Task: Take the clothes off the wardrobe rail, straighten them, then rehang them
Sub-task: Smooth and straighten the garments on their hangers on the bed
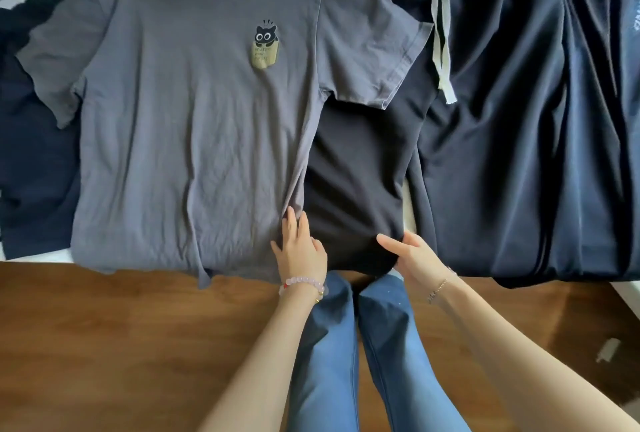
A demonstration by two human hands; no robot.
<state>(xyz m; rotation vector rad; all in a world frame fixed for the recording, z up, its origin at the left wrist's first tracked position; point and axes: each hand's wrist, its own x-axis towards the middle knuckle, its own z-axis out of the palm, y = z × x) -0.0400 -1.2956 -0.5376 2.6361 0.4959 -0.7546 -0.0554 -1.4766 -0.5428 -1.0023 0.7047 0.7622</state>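
While hands (360,251) grip black garment (356,182).

Left hand (300,248): palm down, fingers extended forward and slightly spread, lying flat. Wrist straight, wearing a bead bracelet (304,284). Forearm bare, reaching up from lower centre.
Right hand (412,253): turned on its side, thumb extended to the left, fingers curled under and pinching cloth at its edge. Wrist wearing a thin chain (438,289). Forearm bare, entering from lower right.
Hands near each other, not touching.
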